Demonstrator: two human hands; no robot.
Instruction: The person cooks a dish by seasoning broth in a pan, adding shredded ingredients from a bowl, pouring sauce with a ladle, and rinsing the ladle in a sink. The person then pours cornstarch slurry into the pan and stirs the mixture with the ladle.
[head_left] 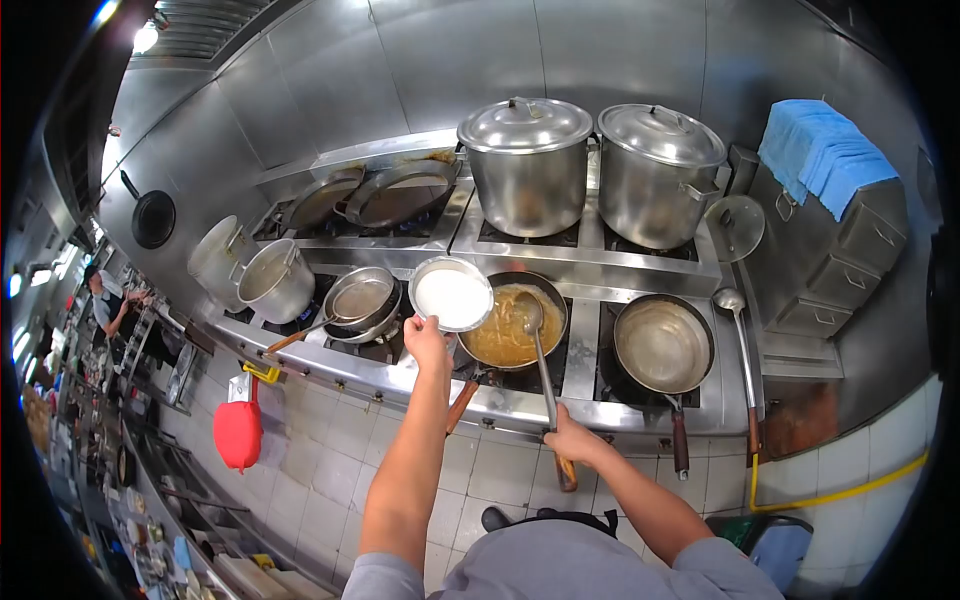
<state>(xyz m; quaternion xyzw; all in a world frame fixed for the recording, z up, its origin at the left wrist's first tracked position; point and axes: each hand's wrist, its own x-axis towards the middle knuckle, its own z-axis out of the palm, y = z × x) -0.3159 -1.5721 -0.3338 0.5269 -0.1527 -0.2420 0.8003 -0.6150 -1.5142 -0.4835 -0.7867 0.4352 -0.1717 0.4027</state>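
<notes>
My left hand [428, 346] is closed on the near rim of a round metal bowl [466, 328]. White contents [452, 293] fill much of the bowl; whether liquid or powder I cannot tell. The bowl is held beside and partly over the left edge of a frying pan [564, 308]. Yellow-brown sauce [495, 340] with streaks covers the pan's bottom. My right hand [577, 438] grips the long handle of a ladle [545, 375] near its wooden end. The ladle's head rests in the sauce, and its handle crosses the pan's near rim.
Two lidded stockpots [530, 190] stand at the back. An empty-looking pan [662, 348] and another ladle [742, 345] are right. Left are a strainer-topped pan [360, 297], pots [278, 285] and large pans [405, 198]. Blue towels [825, 150] drape over drawers. A person [110, 305] stands far left.
</notes>
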